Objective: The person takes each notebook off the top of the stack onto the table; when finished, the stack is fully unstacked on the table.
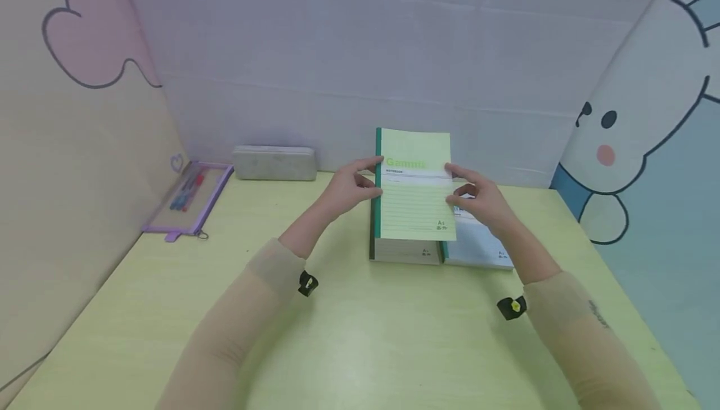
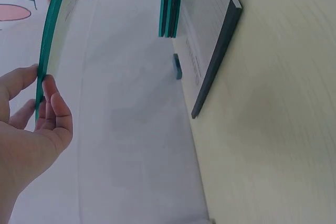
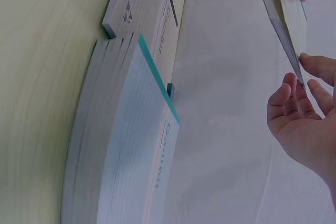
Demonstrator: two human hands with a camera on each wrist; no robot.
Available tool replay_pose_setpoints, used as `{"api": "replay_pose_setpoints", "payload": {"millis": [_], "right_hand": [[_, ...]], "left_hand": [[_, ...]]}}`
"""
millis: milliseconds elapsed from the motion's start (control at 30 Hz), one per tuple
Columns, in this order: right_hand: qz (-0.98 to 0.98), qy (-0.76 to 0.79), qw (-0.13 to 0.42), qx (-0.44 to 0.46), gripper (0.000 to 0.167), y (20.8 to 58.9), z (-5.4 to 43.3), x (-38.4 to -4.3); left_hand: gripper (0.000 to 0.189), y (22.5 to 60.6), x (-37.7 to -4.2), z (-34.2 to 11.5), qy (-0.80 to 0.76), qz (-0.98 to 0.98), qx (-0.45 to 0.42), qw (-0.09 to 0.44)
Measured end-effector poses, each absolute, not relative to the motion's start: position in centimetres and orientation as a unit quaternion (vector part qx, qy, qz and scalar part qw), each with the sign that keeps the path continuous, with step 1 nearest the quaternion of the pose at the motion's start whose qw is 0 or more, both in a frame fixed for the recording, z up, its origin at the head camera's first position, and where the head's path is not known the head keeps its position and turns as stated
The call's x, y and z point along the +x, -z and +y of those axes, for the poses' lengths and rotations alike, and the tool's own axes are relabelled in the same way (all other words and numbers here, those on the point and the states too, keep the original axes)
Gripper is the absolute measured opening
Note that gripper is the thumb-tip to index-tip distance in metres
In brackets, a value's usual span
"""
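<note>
A pale green notebook [image 1: 416, 213] with a green spine is held up off the table between both hands. My left hand [image 1: 349, 188] pinches its spine edge; in the left wrist view, thumb and fingers lie on either side of the spine [image 2: 50, 40]. The opposite edge is pinched by my right hand [image 1: 485, 200], with the page edges [image 3: 278, 19] slightly parted in the right wrist view. Below it lies a pale notebook [image 1: 406, 252] with a dark spine, partly hidden. Beside that, on the right, sits a stack of teal-spined notebooks [image 3: 131, 135], a bluish cover on top.
At the back left stands a grey pencil case [image 1: 275, 165]. A purple-edged zip pouch [image 1: 188, 200] with several pens lies by the left wall. Behind the notebooks a small dark object [image 2: 177, 66] shows. Printed cloth walls enclose the table [image 1: 360, 341].
</note>
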State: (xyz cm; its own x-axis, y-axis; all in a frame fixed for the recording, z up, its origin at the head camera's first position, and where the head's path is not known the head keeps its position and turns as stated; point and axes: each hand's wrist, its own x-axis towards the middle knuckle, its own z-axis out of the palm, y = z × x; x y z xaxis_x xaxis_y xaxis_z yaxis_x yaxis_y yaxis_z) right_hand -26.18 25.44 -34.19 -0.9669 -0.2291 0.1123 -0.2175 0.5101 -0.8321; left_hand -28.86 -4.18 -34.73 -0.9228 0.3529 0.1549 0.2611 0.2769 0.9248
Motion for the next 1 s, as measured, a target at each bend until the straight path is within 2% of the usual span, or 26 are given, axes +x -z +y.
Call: {"api": "replay_pose_setpoints", "payload": {"millis": [267,733,1000], "right_hand": [[0.863,0.473,0.017,-0.175,0.064,34.9,22.3,-27.0],[0.874,0.446,0.078,-0.179,0.071,38.9,16.1,-28.4],[0.878,0.42,0.1,-0.204,0.069,40.3,13.4,-29.6]], "left_hand": [[0.064,35.6,-29.4,-7.9,-0.579,0.798,0.161,0.044],[0.062,38.6,-30.7,-14.3,-0.484,0.858,0.164,0.056],[0.066,39.7,-31.1,-16.8,-0.446,0.878,0.154,0.079]]}}
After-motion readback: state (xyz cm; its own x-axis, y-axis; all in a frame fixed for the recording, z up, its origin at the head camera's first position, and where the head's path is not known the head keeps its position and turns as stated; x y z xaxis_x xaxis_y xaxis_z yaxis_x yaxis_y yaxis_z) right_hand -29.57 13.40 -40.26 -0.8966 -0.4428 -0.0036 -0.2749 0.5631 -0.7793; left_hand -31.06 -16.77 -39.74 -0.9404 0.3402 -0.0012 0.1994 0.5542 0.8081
